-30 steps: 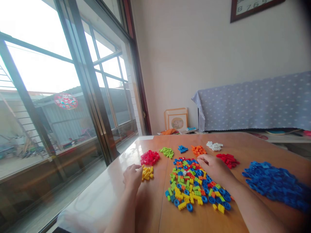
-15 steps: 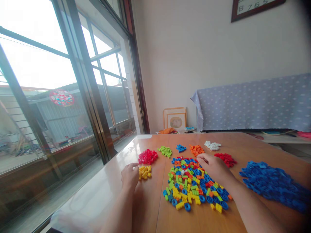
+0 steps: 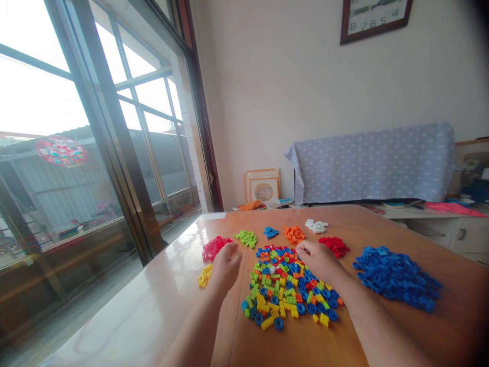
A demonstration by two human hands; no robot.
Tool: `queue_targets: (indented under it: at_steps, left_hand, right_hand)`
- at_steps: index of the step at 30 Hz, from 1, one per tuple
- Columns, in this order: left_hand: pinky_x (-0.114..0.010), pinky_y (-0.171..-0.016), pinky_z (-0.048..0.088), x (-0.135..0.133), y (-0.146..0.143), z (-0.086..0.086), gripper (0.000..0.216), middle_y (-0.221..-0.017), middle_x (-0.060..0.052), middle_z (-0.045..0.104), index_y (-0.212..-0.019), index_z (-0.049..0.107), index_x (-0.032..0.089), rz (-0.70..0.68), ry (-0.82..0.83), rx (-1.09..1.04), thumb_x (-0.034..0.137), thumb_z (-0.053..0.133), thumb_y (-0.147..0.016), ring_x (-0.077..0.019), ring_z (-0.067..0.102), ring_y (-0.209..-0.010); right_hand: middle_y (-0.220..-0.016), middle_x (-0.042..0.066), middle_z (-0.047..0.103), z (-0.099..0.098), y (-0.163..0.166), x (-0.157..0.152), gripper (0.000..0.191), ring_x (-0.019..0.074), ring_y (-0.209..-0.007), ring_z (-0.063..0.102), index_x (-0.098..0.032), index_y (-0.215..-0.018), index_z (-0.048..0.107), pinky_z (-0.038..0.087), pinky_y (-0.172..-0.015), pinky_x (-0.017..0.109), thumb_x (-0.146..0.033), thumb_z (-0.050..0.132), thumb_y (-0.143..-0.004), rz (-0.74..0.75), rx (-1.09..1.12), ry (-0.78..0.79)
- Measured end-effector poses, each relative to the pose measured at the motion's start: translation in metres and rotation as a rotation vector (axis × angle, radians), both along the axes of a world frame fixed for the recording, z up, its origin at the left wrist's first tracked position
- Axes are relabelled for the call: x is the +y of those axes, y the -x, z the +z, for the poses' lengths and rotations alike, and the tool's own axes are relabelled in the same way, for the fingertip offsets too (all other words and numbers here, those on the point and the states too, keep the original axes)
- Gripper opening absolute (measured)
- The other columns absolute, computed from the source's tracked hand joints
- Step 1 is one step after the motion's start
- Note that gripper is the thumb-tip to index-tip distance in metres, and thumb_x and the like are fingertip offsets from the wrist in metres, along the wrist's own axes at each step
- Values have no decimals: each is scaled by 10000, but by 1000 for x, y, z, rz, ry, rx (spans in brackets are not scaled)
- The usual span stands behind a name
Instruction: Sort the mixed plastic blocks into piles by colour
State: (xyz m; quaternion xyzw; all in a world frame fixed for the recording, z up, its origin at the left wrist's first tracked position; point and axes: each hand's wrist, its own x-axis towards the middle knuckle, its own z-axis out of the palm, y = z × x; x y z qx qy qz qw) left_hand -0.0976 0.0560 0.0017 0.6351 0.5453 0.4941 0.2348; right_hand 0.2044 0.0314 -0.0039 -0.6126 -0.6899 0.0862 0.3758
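Brown table (image 3: 298, 349) under coloured block piles (image 3: 289, 285)

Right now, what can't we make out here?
All in the head view:
Right hand: whether its grip holds anything; the hand's own back hides it.
Yellow bricks: partly hidden behind the left hand.
Clock: top cut off by the upper edge.
Blue pile: piece count; overlap and blur.

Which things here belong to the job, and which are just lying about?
In the job:
left hand
right hand
mixed pile
pink pile
yellow pile
green pile
small blue pile
orange pile
white pile
red pile
large blue pile

Just about:
wall clock
spotted cloth
framed picture
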Motion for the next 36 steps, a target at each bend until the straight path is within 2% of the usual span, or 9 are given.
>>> queue_targets:
  at_steps: [4, 7, 12, 15, 23, 29, 32, 36]
  left_hand:
    - [-317, -850, 491, 6, -36, -6, 285, -1085, -115, 726, -1067, 713, 189, -127, 94, 100, 305, 608, -829, -228, 666, -996]
    - [-316, -849, 482, 6, -55, -13, 252, -1036, -90, 737, -1031, 729, 214, -158, 127, 295, 271, 572, -841, -236, 660, -979]
    - [-278, -882, 463, -2, -65, -21, 270, -1137, -41, 693, -1037, 703, 275, -240, 99, 616, 214, 562, -814, -218, 615, -1047]
    - [-277, -875, 460, -6, -64, -22, 237, -1119, -40, 670, -989, 695, 273, -284, 49, 712, 207, 555, -809, -213, 603, -1028]
    - [-236, -844, 460, 0, -55, -31, 325, -1079, -31, 673, -992, 692, 260, -379, -27, 617, 105, 505, -776, -184, 613, -996]
    - [-236, -871, 458, 10, -48, -35, 323, -1116, -42, 704, -1065, 675, 235, -287, 6, 463, 112, 479, -840, -179, 639, -1017]
    - [-232, -856, 457, 14, -45, -37, 277, -1094, -37, 716, -1049, 679, 234, -217, 34, 450, 145, 508, -851, -180, 643, -1004]
    - [-224, -815, 448, 21, -39, -39, 318, -1069, -25, 724, -1046, 683, 233, -170, 54, 480, 102, 531, -800, -175, 640, -978]
  right_hand:
    - [-701, 12, 671, -1, -1, 1, 236, 156, -660, 574, -205, -767, 666, 345, -581, 239, -330, 482, -848, 40, 25, 72]
    - [-710, 9, 676, -4, -3, 0, 194, 148, -654, 572, -200, -809, 691, 329, -560, 228, -295, 522, -812, 68, 22, 168]
    - [-746, 5, 682, -11, -2, -1, 171, 137, -671, 575, -199, -832, 711, 316, -540, 212, -226, 571, -737, 154, -37, 316]
    - [-753, 4, 685, -11, 3, -2, 169, 138, -684, 579, -203, -820, 715, 324, -541, 208, -204, 577, -723, 200, -75, 367]
    - [-800, -3, 688, -18, 6, 0, 211, 123, -687, 576, -205, -877, 706, 313, -552, 192, -161, 625, -688, 223, -148, 474]
    - [-801, -8, 685, -24, 3, 3, 249, 119, -665, 562, -229, -901, 704, 289, -536, 199, -138, 598, -695, 185, -149, 474]
    - [-824, -5, 692, -23, 1, 4, 248, 123, -678, 567, -235, -903, 709, 292, -550, 203, -141, 603, -700, 161, -165, 455]
    - [-807, -2, 699, -19, -2, 4, 203, 132, -692, 576, -231, -846, 713, 320, -583, 209, -140, 609, -698, 140, -202, 438]
